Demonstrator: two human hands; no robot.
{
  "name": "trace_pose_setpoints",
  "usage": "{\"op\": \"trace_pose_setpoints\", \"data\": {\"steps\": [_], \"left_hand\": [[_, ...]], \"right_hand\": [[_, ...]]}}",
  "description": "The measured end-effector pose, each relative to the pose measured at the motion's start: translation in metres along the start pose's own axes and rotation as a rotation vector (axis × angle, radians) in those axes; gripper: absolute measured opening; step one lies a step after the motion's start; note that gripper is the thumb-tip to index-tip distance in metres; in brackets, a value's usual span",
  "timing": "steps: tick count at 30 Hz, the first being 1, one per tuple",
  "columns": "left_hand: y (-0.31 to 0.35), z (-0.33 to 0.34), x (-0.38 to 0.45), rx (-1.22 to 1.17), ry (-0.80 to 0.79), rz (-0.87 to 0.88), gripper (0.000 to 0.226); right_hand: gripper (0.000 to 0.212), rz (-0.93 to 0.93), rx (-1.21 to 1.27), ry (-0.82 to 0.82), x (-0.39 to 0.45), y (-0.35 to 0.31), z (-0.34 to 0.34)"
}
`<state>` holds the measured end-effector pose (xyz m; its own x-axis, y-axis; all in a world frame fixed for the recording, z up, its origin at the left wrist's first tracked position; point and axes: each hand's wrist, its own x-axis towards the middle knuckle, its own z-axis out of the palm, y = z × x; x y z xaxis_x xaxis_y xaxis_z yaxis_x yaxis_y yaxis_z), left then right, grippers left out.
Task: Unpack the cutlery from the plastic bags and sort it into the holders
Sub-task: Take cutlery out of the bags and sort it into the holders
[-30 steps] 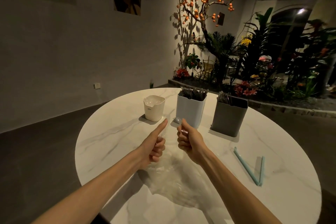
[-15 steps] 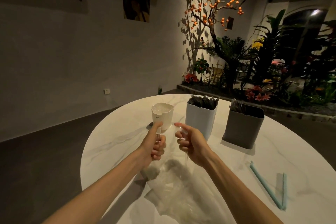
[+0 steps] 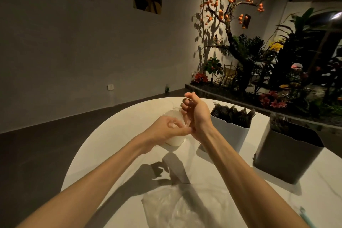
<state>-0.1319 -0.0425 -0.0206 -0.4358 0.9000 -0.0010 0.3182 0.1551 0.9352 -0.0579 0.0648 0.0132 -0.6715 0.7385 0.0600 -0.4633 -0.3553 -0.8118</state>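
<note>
While the round marble worktop [image 3: 111,146] carries everything, a grey holder [image 3: 286,155] w/ cutlery is seen far right of the small white cup [image 3: 174,139], a white holder [image 3: 231,135] between them. Empty clear bags [image 3: 166,207] lie nearer the camera. Clear cutlery [image 3: 186,122] is gripped over the cup by the right hand [image 3: 196,114]; its lower end is pinched by the left hand [image 3: 166,129].

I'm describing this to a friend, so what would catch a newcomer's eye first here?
Two bare hands, the left hand and right hand, meet above a small white round holder at the far side of the white marble round table. To the right stand a white square holder and a grey square holder, both holding dark cutlery.
</note>
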Motion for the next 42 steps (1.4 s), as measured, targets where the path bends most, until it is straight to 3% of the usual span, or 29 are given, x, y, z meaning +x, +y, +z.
{"op": "trace_pose_setpoints", "data": {"steps": [3, 9, 13, 17, 21, 25, 28, 30, 34, 38, 40, 42], "left_hand": [[-0.005, -0.007, 0.017, 0.012, 0.176, -0.013, 0.053], [-0.001, -0.014, 0.028, 0.06, 0.029, 0.001, 0.021], [0.011, -0.014, 0.033, 0.108, -0.034, 0.092, 0.028], [0.008, -0.016, 0.045, 0.134, -0.062, 0.059, 0.02], [-0.007, -0.032, 0.06, 0.044, -0.095, 0.054, 0.026], [-0.016, -0.035, 0.074, 0.054, -0.088, 0.022, 0.027], [-0.016, -0.034, 0.083, 0.032, 0.103, -0.043, 0.028], [-0.02, -0.04, 0.085, -0.084, 0.186, -0.088, 0.028], [-0.029, -0.046, 0.08, -0.302, 0.117, -0.115, 0.025], [-0.03, -0.043, 0.072, -0.306, 0.063, -0.097, 0.034], [-0.028, -0.043, 0.068, -0.289, 0.029, -0.097, 0.035], [-0.025, -0.043, 0.065, -0.246, -0.017, -0.089, 0.033]], "right_hand": [[0.021, -0.009, -0.086, 0.012, 0.014, 0.003, 0.002], [0.025, -0.067, -0.532, -0.025, 0.03, 0.009, 0.009], [0.031, -0.072, -0.713, -0.1, 0.04, 0.006, 0.008], [0.037, -0.062, -0.925, -0.216, 0.056, -0.013, 0.001], [0.024, 0.0, -1.007, -0.331, 0.066, -0.036, -0.009], [0.017, -0.252, -1.195, -0.325, 0.068, -0.037, -0.014], [0.012, -0.4, -1.29, -0.23, 0.074, -0.03, -0.016], [0.011, -0.38, -1.377, -0.212, 0.077, -0.023, -0.019], [0.008, -0.227, -1.563, -0.234, 0.083, -0.001, -0.029], [0.013, -0.205, -1.794, -0.289, 0.085, 0.014, -0.036], [0.021, -0.244, -1.788, -0.274, 0.083, 0.012, -0.036], [0.026, -0.333, -1.559, -0.202, 0.077, 0.001, -0.03]]}}
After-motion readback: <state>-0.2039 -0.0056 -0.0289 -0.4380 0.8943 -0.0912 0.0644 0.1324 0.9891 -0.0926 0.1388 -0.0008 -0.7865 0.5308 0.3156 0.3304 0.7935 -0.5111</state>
